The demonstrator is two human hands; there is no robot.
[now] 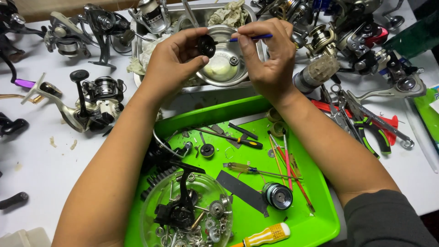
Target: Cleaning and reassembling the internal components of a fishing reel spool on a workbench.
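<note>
My left hand (176,57) grips a small black round reel part (206,45) above a metal bowl (226,73). My right hand (270,55) pinches a thin blue-handled brush (251,38), its tip pointing at the black part. Both hands hover over a steel tray (192,87) that holds the bowl and a crumpled rag (228,13). A small bearing (234,60) lies inside the bowl.
A green tray (315,215) near me holds screwdrivers (238,139), a spool (277,195), brushes, and a clear dish (153,206) of gears and a black reel frame. Several fishing reels (96,98) lie left and along the back. Pliers (370,130) rest at right.
</note>
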